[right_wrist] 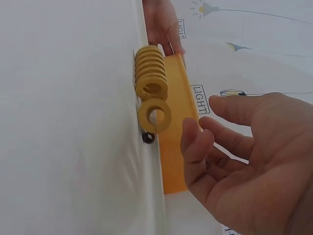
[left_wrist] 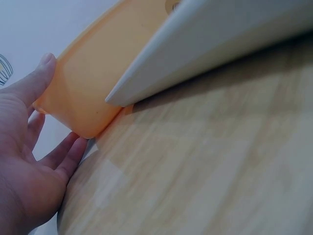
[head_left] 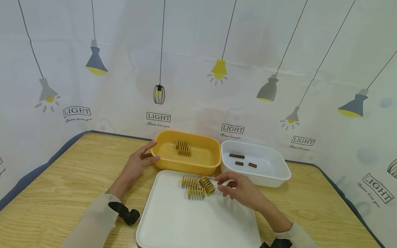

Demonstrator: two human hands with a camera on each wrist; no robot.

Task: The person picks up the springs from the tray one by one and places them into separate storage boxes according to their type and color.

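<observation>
At the left end of a yellow bin, my left hand holds the bin's end between thumb and fingers. Two yellow coil springs lie inside the bin. My right hand hovers over the upper right of a white tray, fingers loosely bent and nothing between them. Just left of its fingertips, three yellow springs lie close together on the tray. The right wrist view also shows a small dark spring beside a yellow spring; in the head view it is hidden.
A white bin stands right of the yellow one, with several small dark springs inside. All this is on a wooden table. A lamp-printed curtain rises behind the bins and along the table's sides.
</observation>
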